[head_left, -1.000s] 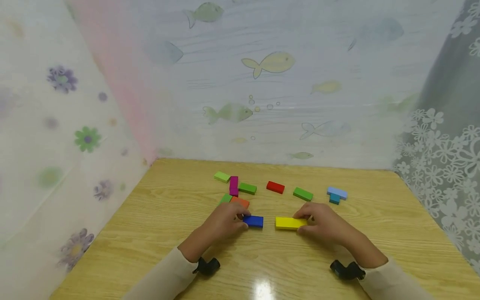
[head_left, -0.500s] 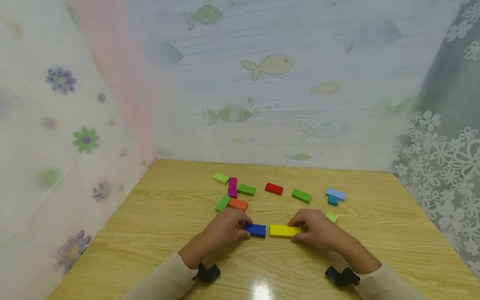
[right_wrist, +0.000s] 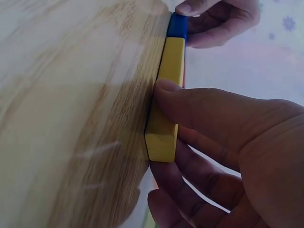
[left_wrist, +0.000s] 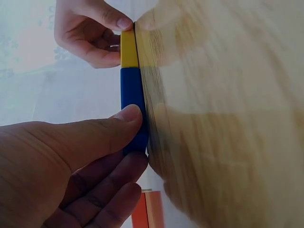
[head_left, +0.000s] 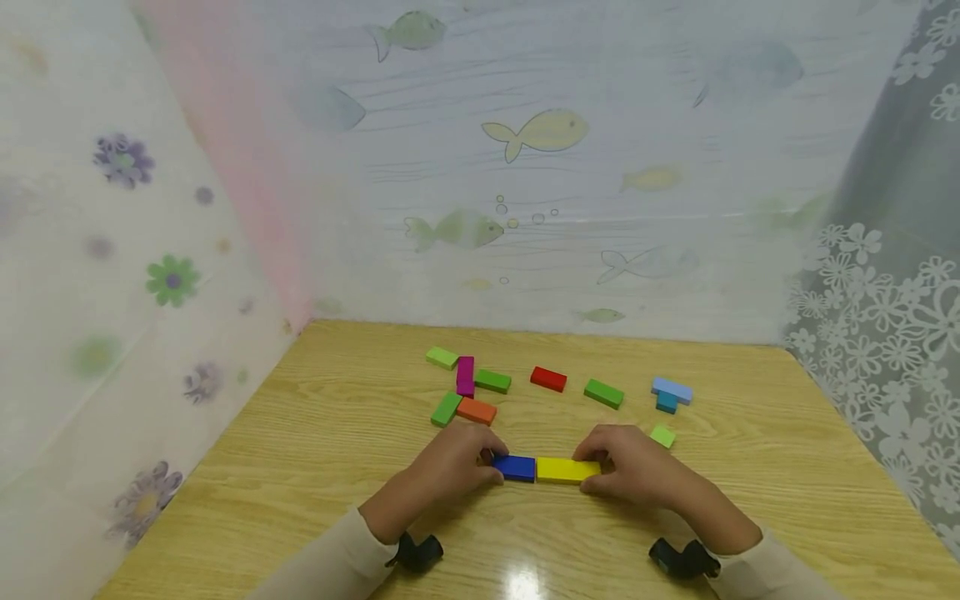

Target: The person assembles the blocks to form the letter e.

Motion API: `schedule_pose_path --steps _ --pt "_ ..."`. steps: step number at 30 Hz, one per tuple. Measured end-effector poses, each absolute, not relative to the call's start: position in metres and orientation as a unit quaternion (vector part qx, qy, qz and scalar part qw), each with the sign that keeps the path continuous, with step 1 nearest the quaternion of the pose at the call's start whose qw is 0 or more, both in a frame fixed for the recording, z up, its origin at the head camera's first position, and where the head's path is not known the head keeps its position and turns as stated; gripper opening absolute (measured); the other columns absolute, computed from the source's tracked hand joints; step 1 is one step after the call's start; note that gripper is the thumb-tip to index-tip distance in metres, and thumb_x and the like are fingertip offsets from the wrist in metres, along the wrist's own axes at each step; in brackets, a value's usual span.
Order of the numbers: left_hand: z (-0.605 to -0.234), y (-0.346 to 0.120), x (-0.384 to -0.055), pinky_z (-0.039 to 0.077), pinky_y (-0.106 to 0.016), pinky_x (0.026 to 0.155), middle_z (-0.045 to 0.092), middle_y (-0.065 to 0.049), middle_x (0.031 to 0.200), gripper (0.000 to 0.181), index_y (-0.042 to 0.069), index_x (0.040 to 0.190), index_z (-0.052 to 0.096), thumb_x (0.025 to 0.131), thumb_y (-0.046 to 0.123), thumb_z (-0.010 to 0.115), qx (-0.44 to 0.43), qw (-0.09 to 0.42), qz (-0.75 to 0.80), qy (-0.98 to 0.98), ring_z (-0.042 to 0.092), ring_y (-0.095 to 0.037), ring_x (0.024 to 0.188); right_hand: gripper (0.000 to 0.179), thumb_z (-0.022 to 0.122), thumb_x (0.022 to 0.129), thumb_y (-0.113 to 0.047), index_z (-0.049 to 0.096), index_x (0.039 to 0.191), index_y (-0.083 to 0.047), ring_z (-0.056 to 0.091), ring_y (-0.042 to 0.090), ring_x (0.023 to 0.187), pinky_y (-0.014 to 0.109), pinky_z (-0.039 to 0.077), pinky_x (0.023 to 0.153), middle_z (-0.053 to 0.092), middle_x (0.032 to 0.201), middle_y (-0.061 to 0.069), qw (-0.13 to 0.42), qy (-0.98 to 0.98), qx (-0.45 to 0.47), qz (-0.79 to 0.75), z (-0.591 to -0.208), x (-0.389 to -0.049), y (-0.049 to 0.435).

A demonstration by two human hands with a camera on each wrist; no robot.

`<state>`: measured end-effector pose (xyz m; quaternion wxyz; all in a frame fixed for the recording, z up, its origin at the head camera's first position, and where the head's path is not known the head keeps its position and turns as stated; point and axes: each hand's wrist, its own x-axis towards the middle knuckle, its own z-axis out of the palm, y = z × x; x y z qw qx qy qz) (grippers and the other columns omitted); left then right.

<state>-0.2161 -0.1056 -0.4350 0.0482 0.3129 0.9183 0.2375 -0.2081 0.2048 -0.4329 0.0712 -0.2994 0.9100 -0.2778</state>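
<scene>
My left hand (head_left: 456, 462) pinches the left part of a blue block (head_left: 517, 468) between thumb and fingers. With its thumb on the near side, my right hand (head_left: 633, 467) grips a longer yellow block (head_left: 562, 471) by its right part. Both blocks lie flat on the wooden table, end to end in one line. In the left wrist view the end of the blue block (left_wrist: 131, 90) meets the yellow block (left_wrist: 128, 50). The right wrist view shows the same joint, with the yellow block (right_wrist: 164, 114) nearer the camera.
Behind the left hand lie an orange block (head_left: 477, 410), a green block (head_left: 446, 408) and a magenta block (head_left: 466, 375). A red block (head_left: 549, 379) and a green block (head_left: 603, 393) lie farther back. At right are a light blue block (head_left: 672, 389), a teal block (head_left: 666, 402) and a lime block (head_left: 663, 436).
Both hands have drawn the blue and yellow blocks toward each other and nearer to me. The gap between the blocks has closed. The lime block at right has come into sight.
</scene>
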Motion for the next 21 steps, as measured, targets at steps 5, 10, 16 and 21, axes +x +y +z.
schedule_pose_path --steps 5,10,16,21 --pt "-0.4362 -0.1057 -0.2157 0.055 -0.019 0.078 0.077 0.008 0.097 0.028 0.013 0.111 0.08 0.085 0.02 0.087 0.315 0.049 0.243 0.916 0.065 0.0 0.085 0.028 0.086 0.086 -0.028 0.077 0.11 -0.019 0.06 0.005 0.087 0.025 0.054 0.077 0.068 0.102 -0.011 0.071 0.912 -0.3 -0.271 -0.4308 -0.2058 0.203" --pt "-0.4358 -0.1049 -0.2146 0.055 -0.02 0.078 0.076 0.008 0.096 0.026 0.014 0.109 0.08 0.085 0.021 0.087 0.317 0.039 0.236 0.918 0.064 0.0 0.084 0.028 0.086 0.086 -0.03 0.077 0.111 -0.019 0.059 0.004 0.088 0.026 0.054 0.077 0.068 0.103 -0.012 0.068 0.914 -0.302 -0.263 -0.4294 -0.205 0.2025" --pt "-0.4348 -0.1039 -0.213 0.055 -0.021 0.079 0.076 0.008 0.097 0.026 0.014 0.109 0.08 0.085 0.022 0.087 0.318 0.034 0.232 0.919 0.064 -0.001 0.085 0.028 0.086 0.086 -0.029 0.077 0.111 -0.02 0.059 0.004 0.088 0.025 0.054 0.078 0.068 0.103 -0.011 0.066 0.916 -0.302 -0.255 -0.4277 -0.2042 0.2011" --pt "-0.4351 -0.1045 -0.2113 0.054 -0.02 0.078 0.076 0.008 0.097 0.026 0.015 0.109 0.08 0.085 0.022 0.087 0.318 0.04 0.23 0.919 0.063 -0.002 0.084 0.028 0.086 0.085 -0.028 0.077 0.11 -0.019 0.06 0.003 0.089 0.025 0.054 0.079 0.069 0.104 -0.011 0.065 0.916 -0.304 -0.254 -0.4289 -0.203 0.2001"
